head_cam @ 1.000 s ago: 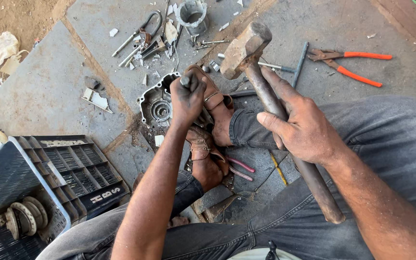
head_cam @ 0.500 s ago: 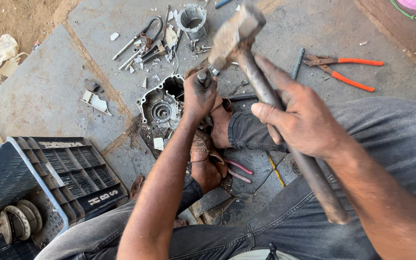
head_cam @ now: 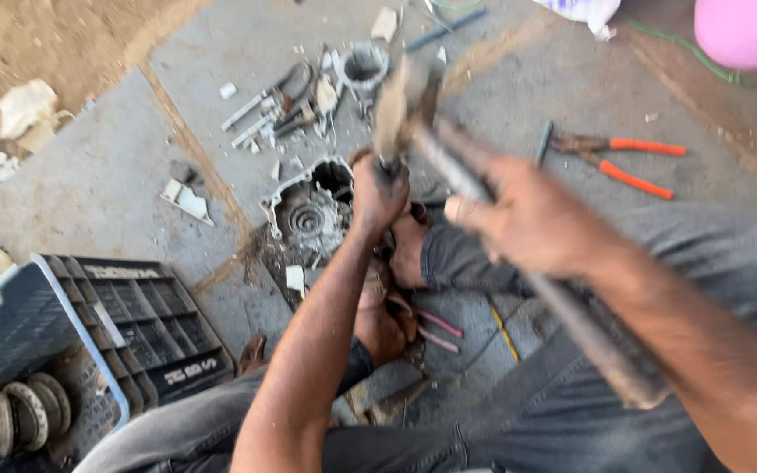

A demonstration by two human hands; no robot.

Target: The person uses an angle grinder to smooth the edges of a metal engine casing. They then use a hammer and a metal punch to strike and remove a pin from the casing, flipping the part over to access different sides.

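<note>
My right hand (head_cam: 532, 219) grips the long rusty handle of a hammer (head_cam: 484, 188); its head, blurred by motion, sits right above my left fist. My left hand (head_cam: 378, 193) is closed around a short dark tool, a punch or chisel, held upright against a grey metal engine casing (head_cam: 308, 215) on the concrete floor. My feet in sandals (head_cam: 392, 298) are pressed against the casing's near side. Both forearms cross the middle of the view.
Orange-handled pliers (head_cam: 624, 158) lie on the concrete at the right. Loose metal parts and tools (head_cam: 295, 101) are scattered beyond the casing. A dark plastic crate (head_cam: 63, 333) holding round metal parts stands at the lower left. A pink object (head_cam: 746, 31) is top right.
The hammer has swung down from a raised position onto the tool in my left hand. My left hand stays on the casing. The view has shifted slightly.
</note>
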